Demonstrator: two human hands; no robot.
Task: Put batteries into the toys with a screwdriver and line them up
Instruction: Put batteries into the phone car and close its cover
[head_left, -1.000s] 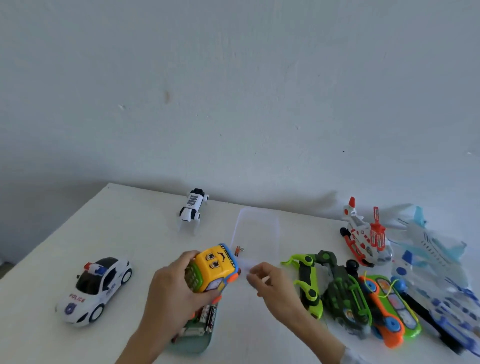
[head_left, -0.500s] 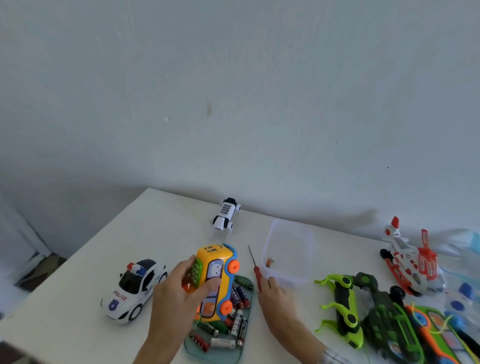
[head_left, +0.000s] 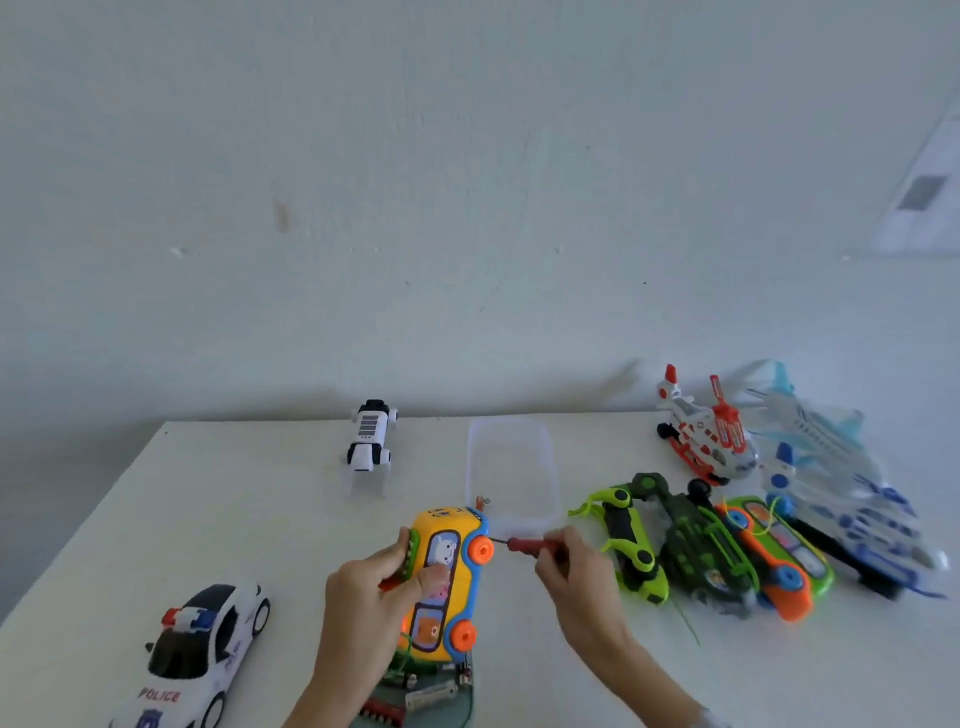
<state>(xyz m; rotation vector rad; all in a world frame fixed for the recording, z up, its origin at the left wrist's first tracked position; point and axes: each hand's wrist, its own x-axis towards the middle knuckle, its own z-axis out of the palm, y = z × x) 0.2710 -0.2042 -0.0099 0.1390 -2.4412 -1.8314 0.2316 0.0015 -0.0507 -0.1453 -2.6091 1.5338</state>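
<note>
Screwdriver (head_left: 524, 545) pinched by right hand (head_left: 576, 577) | shaft level, tip pointing left at bus (head_left: 444, 577) | left hand (head_left: 374, 597) grasps bus, long axis running away.

Bare table (head_left: 291, 525) left-centre, toy cluster (head_left: 691, 551) crowding right — police car (head_left: 202, 649) near-left

Yellow toy bus (head_left: 441, 577) with orange wheels, tipped on its side above the tray of batteries (head_left: 415, 696); red-handled screwdriver (head_left: 524, 544) level just right of the bus, tip toward its front wheel.
</note>
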